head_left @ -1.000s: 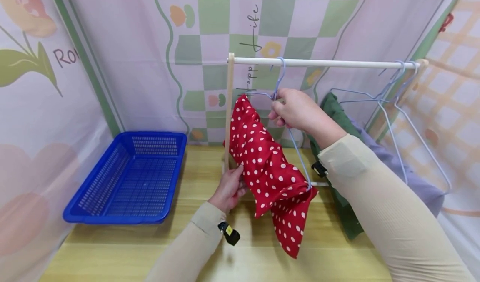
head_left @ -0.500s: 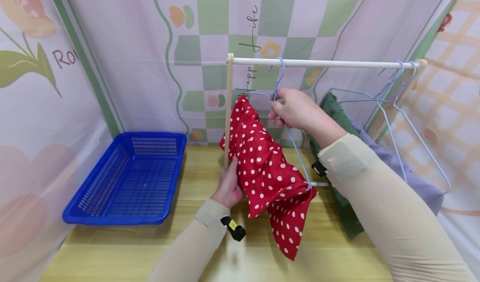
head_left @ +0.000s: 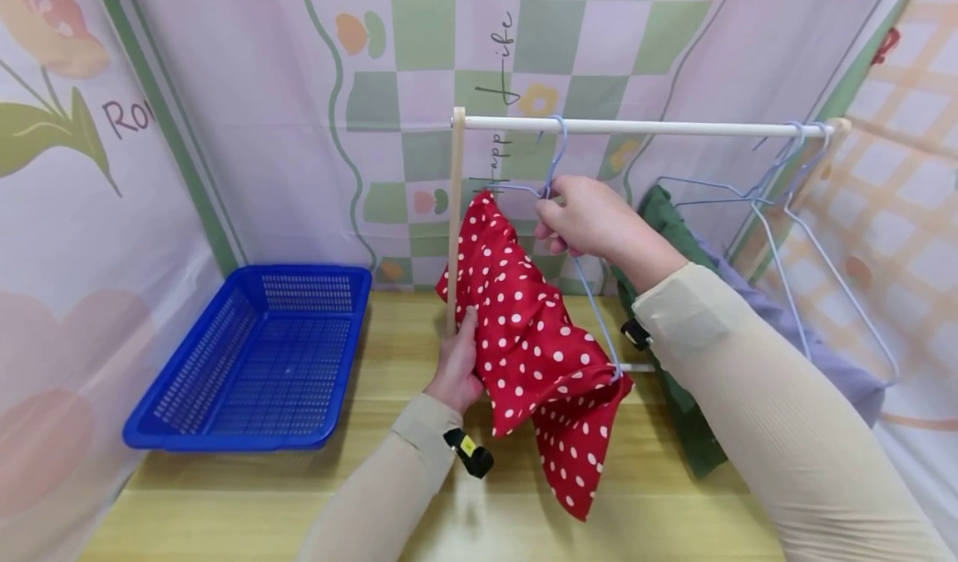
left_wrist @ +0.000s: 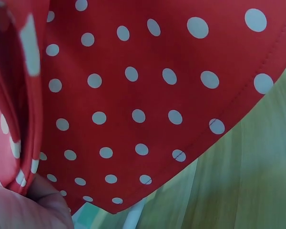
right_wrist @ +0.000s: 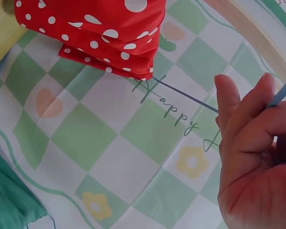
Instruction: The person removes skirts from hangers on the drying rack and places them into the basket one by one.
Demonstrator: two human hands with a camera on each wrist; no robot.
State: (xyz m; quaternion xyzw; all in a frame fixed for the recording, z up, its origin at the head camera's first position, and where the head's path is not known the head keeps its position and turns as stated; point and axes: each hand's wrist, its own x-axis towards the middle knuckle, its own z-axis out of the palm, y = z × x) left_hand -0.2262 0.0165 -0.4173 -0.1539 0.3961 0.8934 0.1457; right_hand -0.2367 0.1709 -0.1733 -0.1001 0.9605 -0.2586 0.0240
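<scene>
- Head view: the red dotted cloth (head_left: 524, 329) hangs on a blue hanger (head_left: 595, 306), hooked over the white rail (head_left: 674, 128) above the desk (head_left: 262, 504).
- Right hand (head_left: 587, 217): fingers pinch the hanger just below its hook.
- Left hand (head_left: 456, 371): grips the cloth's edge beside the wooden post (head_left: 456, 213), thumb on the near face.
- Head view alone records the blue basket (head_left: 224, 443) and purple garment (head_left: 853, 383).
- Left wrist view alone resolves the stitched hem (left_wrist: 271, 62); the left fingers are partly hidden by folds.
- Compared with one second earlier: left hand sits higher on the cloth, whose lowest corner has shifted slightly left; right hand unchanged.
</scene>
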